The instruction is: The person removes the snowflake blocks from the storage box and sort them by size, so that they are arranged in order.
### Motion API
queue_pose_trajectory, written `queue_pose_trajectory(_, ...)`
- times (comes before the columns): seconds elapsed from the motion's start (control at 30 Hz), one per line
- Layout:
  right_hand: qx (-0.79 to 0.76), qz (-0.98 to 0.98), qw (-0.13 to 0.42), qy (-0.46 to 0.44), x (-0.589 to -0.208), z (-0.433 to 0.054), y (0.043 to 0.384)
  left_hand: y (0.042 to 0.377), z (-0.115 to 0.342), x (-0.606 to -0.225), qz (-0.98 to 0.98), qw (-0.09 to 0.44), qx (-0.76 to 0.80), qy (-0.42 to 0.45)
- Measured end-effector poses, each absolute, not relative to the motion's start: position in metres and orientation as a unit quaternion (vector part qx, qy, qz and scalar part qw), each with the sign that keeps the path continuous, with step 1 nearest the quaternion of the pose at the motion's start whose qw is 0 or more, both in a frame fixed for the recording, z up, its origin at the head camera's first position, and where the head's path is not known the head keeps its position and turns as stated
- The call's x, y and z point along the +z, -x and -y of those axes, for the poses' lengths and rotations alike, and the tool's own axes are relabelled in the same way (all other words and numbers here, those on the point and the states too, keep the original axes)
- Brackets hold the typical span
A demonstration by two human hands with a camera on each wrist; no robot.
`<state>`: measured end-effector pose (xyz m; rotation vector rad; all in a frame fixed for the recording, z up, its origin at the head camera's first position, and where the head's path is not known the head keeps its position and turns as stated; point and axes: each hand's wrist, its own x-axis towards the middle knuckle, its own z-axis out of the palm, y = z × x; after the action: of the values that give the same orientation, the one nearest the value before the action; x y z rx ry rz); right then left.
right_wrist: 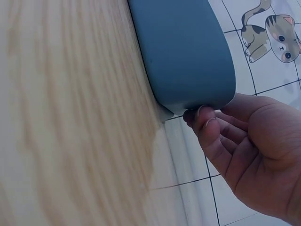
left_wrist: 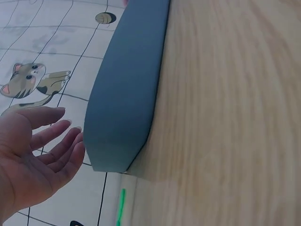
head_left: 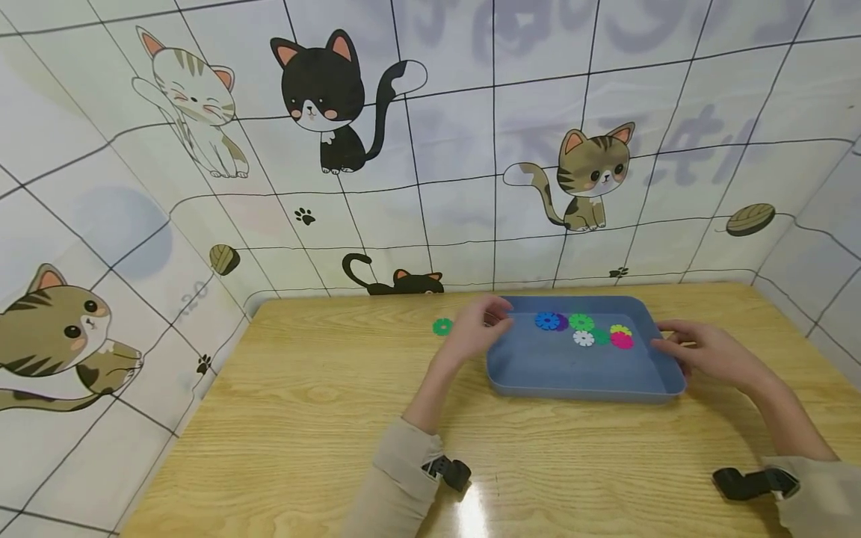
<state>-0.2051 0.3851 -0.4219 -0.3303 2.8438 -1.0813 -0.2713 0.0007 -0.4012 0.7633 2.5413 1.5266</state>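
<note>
A shallow blue-grey tray (head_left: 578, 377) stands on the wooden table. Inside lie several notched plastic discs: a blue disc (head_left: 548, 321), a purple one partly under it, a light green disc (head_left: 581, 322), a white disc (head_left: 583, 338), a darker green one, a yellow one and a pink disc (head_left: 622, 341). At the tray's left end is my left hand (head_left: 474, 329), fingers loosely bent; the left wrist view shows its fingertips beside the wall, thumb apart. My right hand (right_wrist: 254, 150) pinches the right end, with the thumb near the rim and fingertips against the outer wall.
A green disc (head_left: 442, 326) lies on the table (head_left: 323, 388) outside the tray, left of my left hand. Behind the table rises a white wall covering (head_left: 457, 149) with a grid and cartoon cats. Dark straps with small black devices (head_left: 454, 474) sit on both wrists.
</note>
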Motion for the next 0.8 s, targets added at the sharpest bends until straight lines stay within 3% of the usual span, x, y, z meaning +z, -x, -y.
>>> queue_pose_trajectory(0.33,-0.351,-0.930,0.042,0.103,-0.422,-0.384,0.205,0.268,-0.021,-0.412,-0.821,0.067,0.481,-0.300)
queue_pose_trajectory(0.8,-0.352,-0.930,0.044,0.101,-0.421,-0.383,0.205,0.274,-0.035,-0.419,-0.822,0.110,0.470,-0.304)
